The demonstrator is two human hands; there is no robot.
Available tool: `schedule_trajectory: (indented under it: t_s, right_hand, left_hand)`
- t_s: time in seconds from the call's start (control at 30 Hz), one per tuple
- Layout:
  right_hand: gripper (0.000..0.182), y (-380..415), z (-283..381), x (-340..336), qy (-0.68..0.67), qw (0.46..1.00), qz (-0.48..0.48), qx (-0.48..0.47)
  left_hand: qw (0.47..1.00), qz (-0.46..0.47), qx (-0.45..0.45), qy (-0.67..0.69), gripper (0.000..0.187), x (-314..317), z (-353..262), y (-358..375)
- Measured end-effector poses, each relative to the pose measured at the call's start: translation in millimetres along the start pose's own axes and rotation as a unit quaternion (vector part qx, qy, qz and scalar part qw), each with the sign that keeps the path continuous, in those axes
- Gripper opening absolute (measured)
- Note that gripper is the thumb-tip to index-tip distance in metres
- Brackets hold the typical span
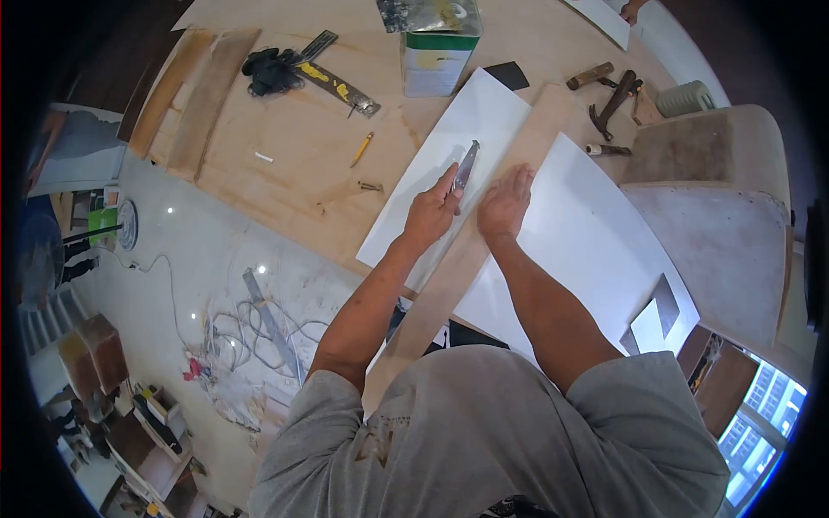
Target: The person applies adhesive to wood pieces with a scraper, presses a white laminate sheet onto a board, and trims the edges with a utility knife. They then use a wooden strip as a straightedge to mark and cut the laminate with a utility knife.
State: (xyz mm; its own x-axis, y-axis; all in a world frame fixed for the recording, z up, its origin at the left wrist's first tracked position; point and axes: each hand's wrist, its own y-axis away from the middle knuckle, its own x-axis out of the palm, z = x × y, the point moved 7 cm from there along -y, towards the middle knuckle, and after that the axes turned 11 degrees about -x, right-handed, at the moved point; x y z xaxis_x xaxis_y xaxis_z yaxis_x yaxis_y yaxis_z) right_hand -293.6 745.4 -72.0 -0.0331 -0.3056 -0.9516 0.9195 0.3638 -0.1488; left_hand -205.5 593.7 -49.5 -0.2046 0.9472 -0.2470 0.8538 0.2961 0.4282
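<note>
My left hand (pixel 429 213) is closed around a silver utility knife (pixel 466 166). Its narrow tip points away from me, above a white sheet (pixel 406 207). Beside it, my right hand (pixel 505 205) lies flat with fingers stretched out, pressing on a long wooden board (pixel 449 276). The board runs diagonally from near my body toward the far side of the table and lies over the white sheet material. A wider white part (pixel 587 229) shows on the board's right side.
On the wooden table (pixel 285 198) are a pencil (pixel 362 148), a tin can (pixel 436 65), black gloves (pixel 272 71) and a hammer (pixel 615 104). A brown-topped curved piece (pixel 699 160) stands at right. Cables (pixel 250 324) lie on the floor. Another person's hand (pixel 633 11) is at the top right.
</note>
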Motion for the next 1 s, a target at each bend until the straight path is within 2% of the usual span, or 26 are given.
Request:
schedule_trajectory:
  t_s: [0.17,0.27,0.53,0.63,0.73,1.0]
  right_hand:
    - [0.058,-2,5,-6,0.008,0.999,0.031,-0.016]
    - [0.06,-1,3,-6,-0.001,1.0,0.019,-0.025]
    - [0.071,-2,4,-7,-0.031,0.999,0.015,-0.034]
    - [0.067,-2,2,-7,-0.018,0.998,0.006,-0.056]
    - [0.063,-2,3,-3,-0.009,0.999,0.027,-0.023]
    - [0.062,-2,1,-1,-0.008,0.999,0.034,-0.021]
  left_hand:
    - [0.974,-0.059,0.046,-0.212,0.053,20,-28,-23]
    - [0.963,-0.01,0.023,-0.268,0.052,38,-44,-44]
    - [0.948,-0.027,0.09,-0.305,0.054,74,-86,-96]
    - [0.945,-0.032,0.099,-0.311,0.053,81,-91,-113]
    - [0.945,-0.043,0.116,-0.304,0.053,85,-90,-126]
    - [0.945,-0.049,0.109,-0.306,0.05,88,-98,-141]
